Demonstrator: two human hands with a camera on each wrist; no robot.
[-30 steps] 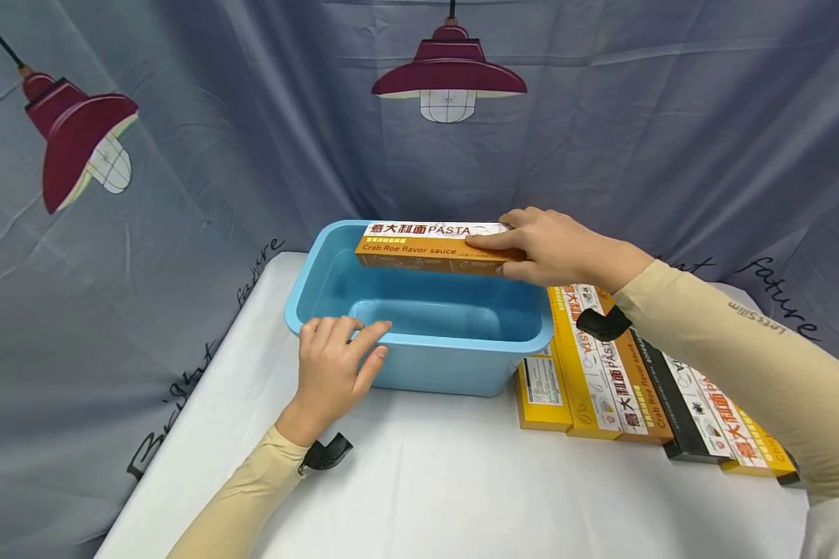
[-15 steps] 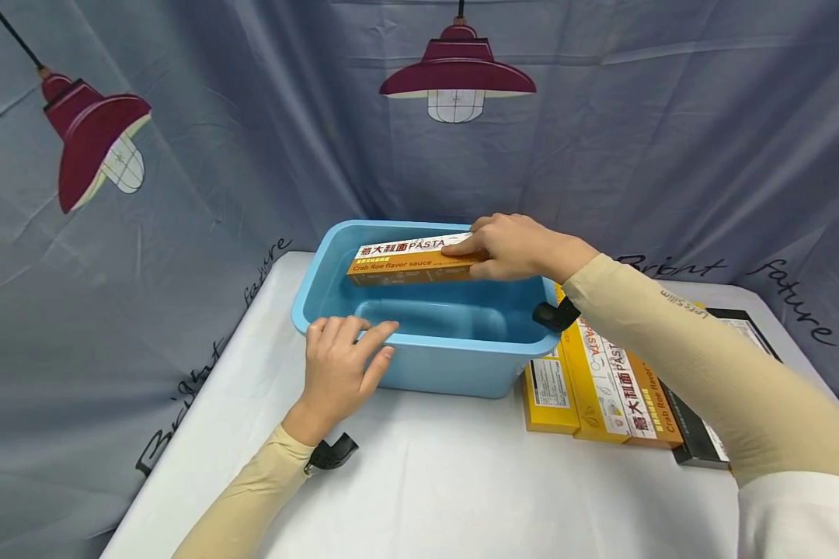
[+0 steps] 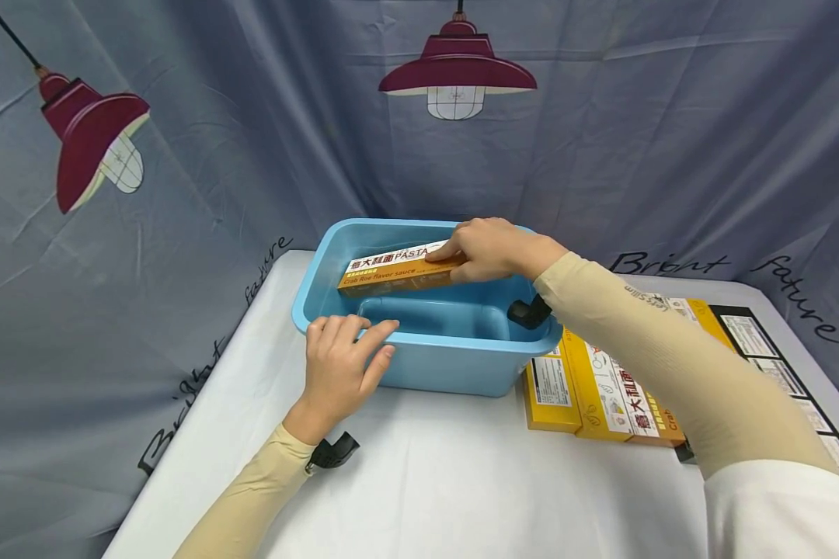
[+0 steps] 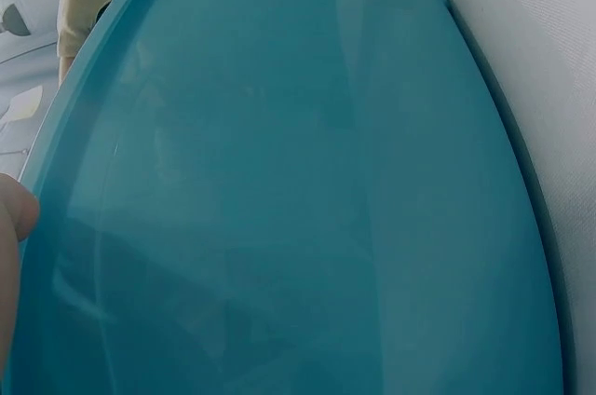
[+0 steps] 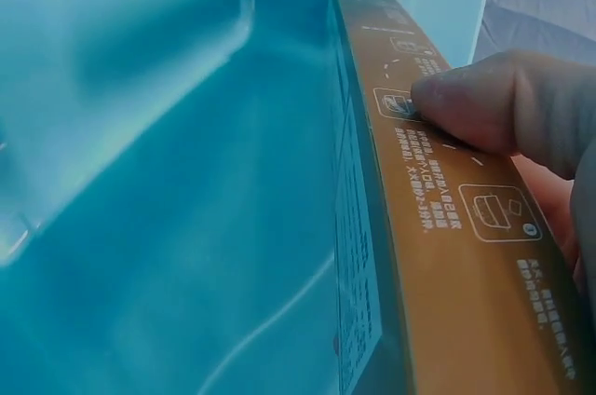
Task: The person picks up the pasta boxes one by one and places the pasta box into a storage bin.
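Note:
An orange and white pasta box [image 3: 391,266], labelled Crab Roe flavor sauce, is inside the blue plastic bin [image 3: 454,384]. My right hand [image 3: 492,248] grips its right end from above. In the right wrist view the thumb [image 5: 470,106] presses the brown side of the box [image 5: 447,255], which lies along one bin wall. The box's left end sits lower than its right. My left hand [image 3: 339,373] holds the bin's near-left rim, fingers bent over the edge. The left wrist view is mostly filled by the bin's outer wall [image 4: 261,171], with a fingertip at the rim.
Several yellow, orange and black pasta boxes [image 3: 604,388] lie on the white table [image 3: 461,481] right of the bin, partly under my right forearm. A grey-blue curtain [image 3: 266,116] printed with lamps hangs behind.
My right hand has carried the pasta box left and down, from above the rim to inside the bin, tilting it. The left hand stays on the rim.

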